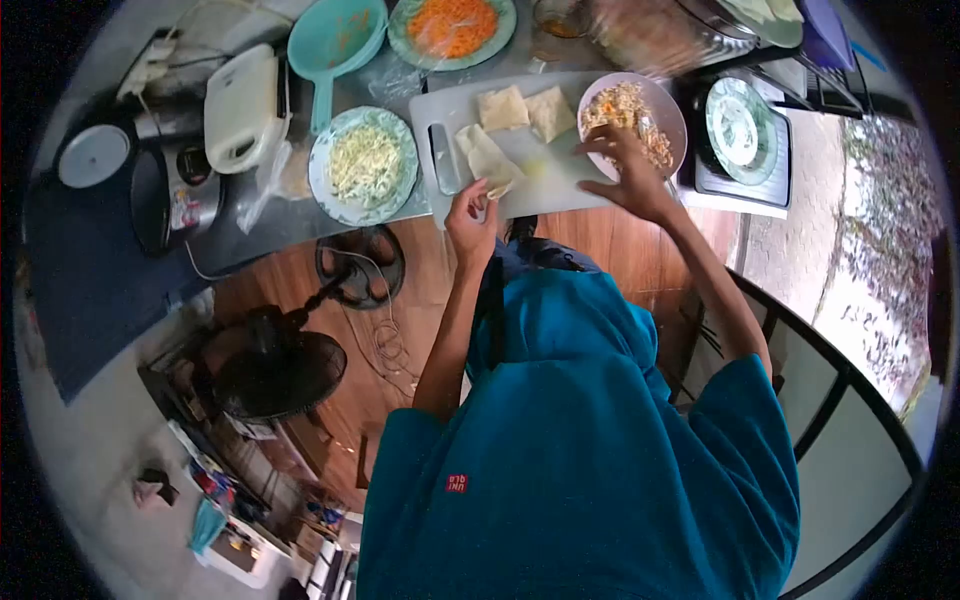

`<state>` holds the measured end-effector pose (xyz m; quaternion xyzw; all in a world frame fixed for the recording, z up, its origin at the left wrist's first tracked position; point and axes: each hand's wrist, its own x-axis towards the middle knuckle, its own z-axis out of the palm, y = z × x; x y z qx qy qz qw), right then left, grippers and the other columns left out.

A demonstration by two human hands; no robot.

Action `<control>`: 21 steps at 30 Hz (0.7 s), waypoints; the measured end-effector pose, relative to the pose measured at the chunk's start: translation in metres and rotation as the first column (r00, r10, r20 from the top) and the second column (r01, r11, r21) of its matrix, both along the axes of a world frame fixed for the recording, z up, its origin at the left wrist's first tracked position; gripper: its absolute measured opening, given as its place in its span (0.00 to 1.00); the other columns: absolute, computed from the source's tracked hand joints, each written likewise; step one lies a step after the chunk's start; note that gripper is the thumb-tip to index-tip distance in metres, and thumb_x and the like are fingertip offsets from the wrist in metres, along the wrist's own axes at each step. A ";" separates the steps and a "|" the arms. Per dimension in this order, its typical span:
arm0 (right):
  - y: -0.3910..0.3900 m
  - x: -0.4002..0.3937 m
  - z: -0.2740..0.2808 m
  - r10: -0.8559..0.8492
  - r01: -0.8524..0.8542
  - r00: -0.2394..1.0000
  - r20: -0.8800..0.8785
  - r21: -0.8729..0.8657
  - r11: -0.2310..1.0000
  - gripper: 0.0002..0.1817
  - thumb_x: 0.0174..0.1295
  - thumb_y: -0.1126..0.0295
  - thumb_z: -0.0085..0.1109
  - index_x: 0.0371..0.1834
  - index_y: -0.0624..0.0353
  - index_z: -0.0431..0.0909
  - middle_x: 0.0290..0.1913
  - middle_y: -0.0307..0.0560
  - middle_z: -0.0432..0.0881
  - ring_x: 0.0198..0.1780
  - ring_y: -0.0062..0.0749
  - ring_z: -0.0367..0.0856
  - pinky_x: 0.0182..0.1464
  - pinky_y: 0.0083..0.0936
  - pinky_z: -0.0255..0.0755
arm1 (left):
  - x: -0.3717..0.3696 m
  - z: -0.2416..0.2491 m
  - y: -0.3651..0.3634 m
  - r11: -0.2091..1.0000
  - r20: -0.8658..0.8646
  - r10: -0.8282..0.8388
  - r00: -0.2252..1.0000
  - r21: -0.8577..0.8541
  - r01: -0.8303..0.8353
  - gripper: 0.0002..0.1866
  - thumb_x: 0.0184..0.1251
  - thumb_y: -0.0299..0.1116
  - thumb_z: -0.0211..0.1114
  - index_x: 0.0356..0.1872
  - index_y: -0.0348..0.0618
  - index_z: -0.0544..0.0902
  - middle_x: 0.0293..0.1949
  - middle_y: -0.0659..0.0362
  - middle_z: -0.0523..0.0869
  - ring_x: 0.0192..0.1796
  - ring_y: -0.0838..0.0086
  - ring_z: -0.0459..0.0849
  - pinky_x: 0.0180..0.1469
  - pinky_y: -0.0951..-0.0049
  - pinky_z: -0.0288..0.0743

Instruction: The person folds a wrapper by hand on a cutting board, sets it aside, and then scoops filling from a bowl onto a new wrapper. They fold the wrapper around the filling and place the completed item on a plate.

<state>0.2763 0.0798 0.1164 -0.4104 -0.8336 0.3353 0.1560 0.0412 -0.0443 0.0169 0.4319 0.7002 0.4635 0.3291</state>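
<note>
The left forearm is stretched toward 12 o'clock, the left hand's (pixel 470 217) fingers clamped on the near end of a wrapper (pixel 487 158) toward the cutting board's (pixel 545 190) 9 o'clock. A red shirt label (pixel 456 484) apparently reading "UNIQLO" is seen. The right hand (pixel 628 172) is angled toward 11, fingers spread apart at the bowl's (pixel 674 112) 8 o'clock; whether it is touched cannot be told.
</note>
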 end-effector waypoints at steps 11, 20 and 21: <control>0.000 -0.081 -0.054 0.314 -0.299 0.937 0.154 -0.115 0.947 0.42 0.41 0.65 0.75 0.65 0.50 0.68 0.53 0.46 0.77 0.59 0.43 0.72 0.60 0.40 0.60 | -0.002 0.009 -0.004 0.992 -0.074 -0.107 0.992 0.066 0.112 0.22 0.51 0.18 0.69 0.50 0.43 0.82 0.34 0.56 0.81 0.34 0.65 0.76 0.39 0.67 0.74; -0.012 -0.082 -0.059 0.284 -0.271 0.945 0.163 -0.096 0.958 0.40 0.47 0.71 0.69 0.68 0.46 0.65 0.42 0.37 0.83 0.53 0.34 0.75 0.58 0.40 0.59 | -0.005 0.004 -0.003 0.993 -0.063 -0.105 0.992 0.044 0.108 0.24 0.52 0.19 0.68 0.54 0.43 0.80 0.36 0.56 0.82 0.34 0.65 0.77 0.40 0.65 0.75; -0.012 -0.082 -0.059 0.282 -0.269 0.945 0.164 -0.097 0.958 0.40 0.47 0.71 0.69 0.68 0.46 0.65 0.42 0.37 0.83 0.53 0.34 0.75 0.58 0.40 0.59 | -0.004 0.002 -0.003 0.993 -0.062 -0.107 0.992 0.043 0.110 0.24 0.52 0.19 0.68 0.54 0.43 0.80 0.36 0.56 0.82 0.34 0.65 0.77 0.40 0.65 0.75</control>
